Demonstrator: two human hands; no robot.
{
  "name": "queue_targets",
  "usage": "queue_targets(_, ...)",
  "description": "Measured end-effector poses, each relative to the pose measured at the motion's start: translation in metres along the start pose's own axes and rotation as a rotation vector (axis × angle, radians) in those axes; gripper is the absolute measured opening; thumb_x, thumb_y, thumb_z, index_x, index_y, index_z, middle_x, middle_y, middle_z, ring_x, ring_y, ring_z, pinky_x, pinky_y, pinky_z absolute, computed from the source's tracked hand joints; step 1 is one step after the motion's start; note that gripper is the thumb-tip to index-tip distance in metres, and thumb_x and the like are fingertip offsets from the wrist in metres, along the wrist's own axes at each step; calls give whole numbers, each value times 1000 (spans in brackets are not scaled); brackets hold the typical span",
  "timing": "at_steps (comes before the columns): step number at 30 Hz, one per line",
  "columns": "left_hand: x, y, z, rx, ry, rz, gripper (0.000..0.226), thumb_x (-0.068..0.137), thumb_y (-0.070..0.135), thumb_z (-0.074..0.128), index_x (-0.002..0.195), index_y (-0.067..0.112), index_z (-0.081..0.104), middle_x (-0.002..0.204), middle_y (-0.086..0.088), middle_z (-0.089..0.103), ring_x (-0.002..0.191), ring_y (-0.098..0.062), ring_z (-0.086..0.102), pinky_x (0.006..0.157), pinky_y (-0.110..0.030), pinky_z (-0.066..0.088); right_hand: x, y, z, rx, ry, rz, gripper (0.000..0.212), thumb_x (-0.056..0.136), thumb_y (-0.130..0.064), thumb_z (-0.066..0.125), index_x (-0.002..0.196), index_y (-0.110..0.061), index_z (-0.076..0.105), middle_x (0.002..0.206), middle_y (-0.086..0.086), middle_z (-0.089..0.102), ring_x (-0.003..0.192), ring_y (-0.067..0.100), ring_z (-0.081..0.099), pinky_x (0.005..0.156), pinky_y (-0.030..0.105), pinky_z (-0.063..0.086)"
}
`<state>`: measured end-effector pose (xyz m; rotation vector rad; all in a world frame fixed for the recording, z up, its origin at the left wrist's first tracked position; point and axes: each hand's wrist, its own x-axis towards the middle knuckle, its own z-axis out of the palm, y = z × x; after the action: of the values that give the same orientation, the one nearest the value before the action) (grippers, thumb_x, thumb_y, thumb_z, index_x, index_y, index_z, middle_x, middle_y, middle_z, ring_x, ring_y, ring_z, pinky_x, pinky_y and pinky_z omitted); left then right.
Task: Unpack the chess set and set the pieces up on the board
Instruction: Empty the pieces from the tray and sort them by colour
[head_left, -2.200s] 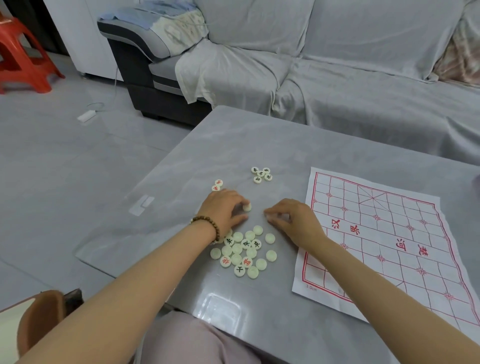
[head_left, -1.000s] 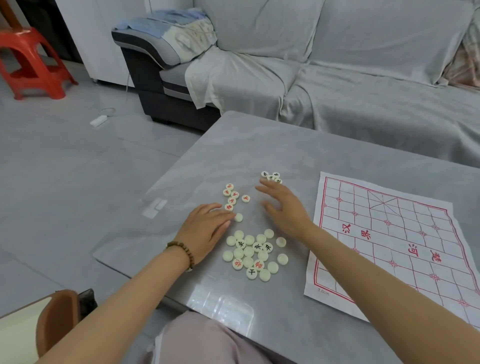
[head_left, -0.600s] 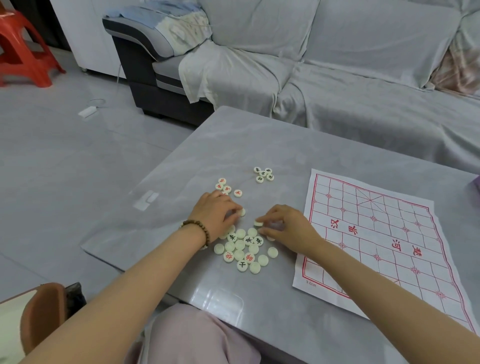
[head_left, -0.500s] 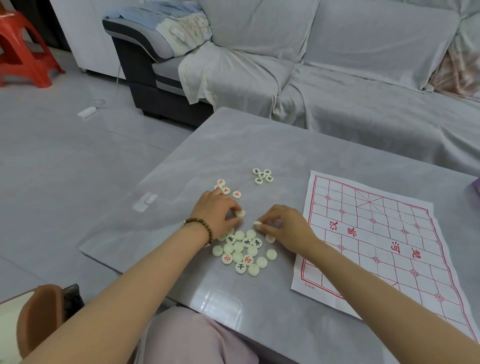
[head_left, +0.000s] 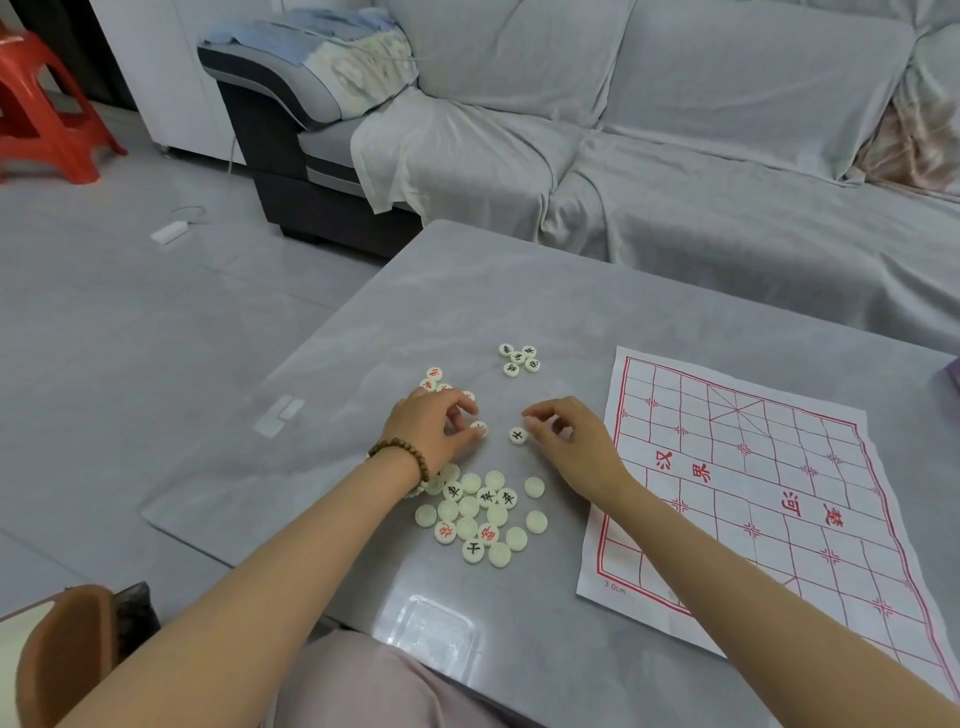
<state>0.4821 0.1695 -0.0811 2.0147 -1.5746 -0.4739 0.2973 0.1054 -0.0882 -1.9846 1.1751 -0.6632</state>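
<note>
Glossy grey table (head_left: 519, 291) before a grey-draped sofa (head_left: 727, 156); the paper board (head_left: 753, 499) at right reads 汉界 and "30cm"; left hand (head_left: 436, 426) pinches a piece (head_left: 479, 427); right hand (head_left: 571, 441) is curled, grip unclear.

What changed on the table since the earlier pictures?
The red-lettered group grew from two pieces to several. Left hand and right hand each pinch a piece off the pile; the right piece now shows a black character. Black-lettered group and paper board stayed.

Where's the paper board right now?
In the head view, the paper board lies flat on the grey table, right of the right hand and the loose pieces.
</note>
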Motion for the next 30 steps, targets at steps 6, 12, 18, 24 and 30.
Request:
queue_targets(6,-21,-2,-11,241,-85,235,38,100,34,29,129,27,51,126,7,56,122,-13,40,103,-30,28,-28,-1,-11,-99,-170,-95,38,100,-35,32,128,-24,55,134,-12,52,123,-1,40,97,3,24)
queue_targets(12,-18,7,3,521,-310,332,47,101,33,10,147,27,18,152,14,21,143,-9,8,117,-31,-3,-22,9,-11,-556,-344,-240,48,101,-38,14,147,-26,24,154,-14,19,144,5,4,116,28,-6)
queue_targets(18,42,26,21,535,-280,253,48,101,32,12,147,23,18,154,11,17,144,-12,1,114,-34,-9,30,22,-14,-610,-274,-120,46,103,-33,17,148,-25,21,156,-11,15,145,10,3,115,33,-7)
queue_targets(24,56,24,22,422,-207,264,46,100,32,21,145,21,26,153,7,23,142,-15,8,114,-31,0,48,19,-13,-396,-239,-137,42,101,-23,32,143,-20,36,152,-6,28,144,13,15,115,33,-1)
queue_targets(30,-17,-7,-6,-28,-113,276,29,93,39,48,119,31,57,118,15,54,107,-4,49,97,-24,38,-24,8,-23,-230,-215,-270,18,86,-25,64,103,-25,70,102,-10,65,94,4,58,87,21,44)
